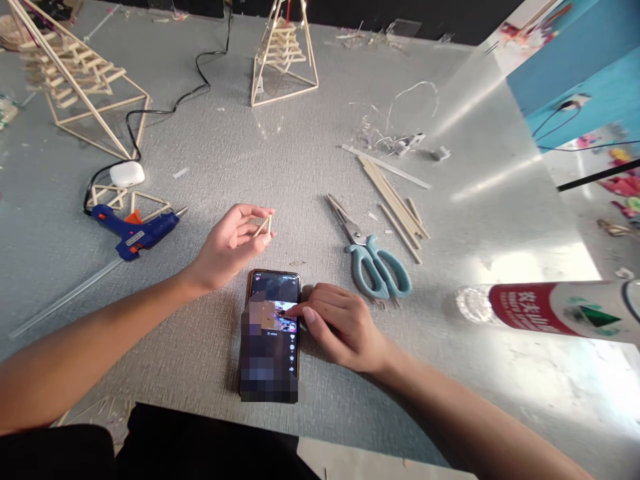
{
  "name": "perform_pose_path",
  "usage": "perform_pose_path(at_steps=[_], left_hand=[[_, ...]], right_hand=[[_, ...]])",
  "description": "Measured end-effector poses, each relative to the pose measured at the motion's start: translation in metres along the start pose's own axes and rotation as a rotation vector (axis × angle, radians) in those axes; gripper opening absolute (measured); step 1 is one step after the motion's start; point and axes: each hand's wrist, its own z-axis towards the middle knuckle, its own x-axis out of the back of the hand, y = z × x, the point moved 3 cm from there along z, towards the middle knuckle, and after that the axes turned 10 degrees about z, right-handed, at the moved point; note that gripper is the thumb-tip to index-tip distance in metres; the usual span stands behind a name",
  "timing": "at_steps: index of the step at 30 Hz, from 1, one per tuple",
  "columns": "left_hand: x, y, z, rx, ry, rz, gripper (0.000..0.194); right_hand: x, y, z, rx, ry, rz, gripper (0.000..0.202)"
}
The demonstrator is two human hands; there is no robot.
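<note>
Pinched angled sticks (263, 227) in the left hand (230, 238) just beyond the phone (271, 337) on the desk (215, 160), presumably to keep it unobscured, and pointed onto it with the right hand (343, 323), grasping nothing.

left hand (230, 240): fingers (255, 212) half-curled | right hand (340, 323): palm down, index finger (296, 310) extended | forearms (110, 333) bare

red label (525, 307) on the bottle (557, 310) reads "农夫山"
</note>
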Motion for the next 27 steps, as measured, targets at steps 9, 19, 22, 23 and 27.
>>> perform_pose_path(at_steps=[9,19,22,23,27], left_hand=[[0.0009,-0.0022,0.0001,-0.001,-0.002,-0.002,0.033],[0.0005,-0.0021,0.0001,-0.011,-0.009,0.006,0.031],[0.0003,-0.0027,0.0001,-0.015,-0.013,0.009,0.03],[0.0003,-0.0029,0.0001,-0.015,-0.014,0.008,0.03],[0.0001,-0.0027,0.0002,-0.022,-0.015,0.0,0.03]], right_hand=[[0.0024,-0.0029,0.0001,-0.002,0.037,-0.022,0.027],[0.0033,-0.0033,0.0021,0.0,0.069,-0.025,0.026],[0.0035,-0.0038,0.0024,0.008,0.065,-0.04,0.026],[0.0034,-0.0037,0.0022,0.007,0.063,-0.043,0.026],[0.003,-0.0029,0.0011,0.003,0.054,-0.038,0.026]])
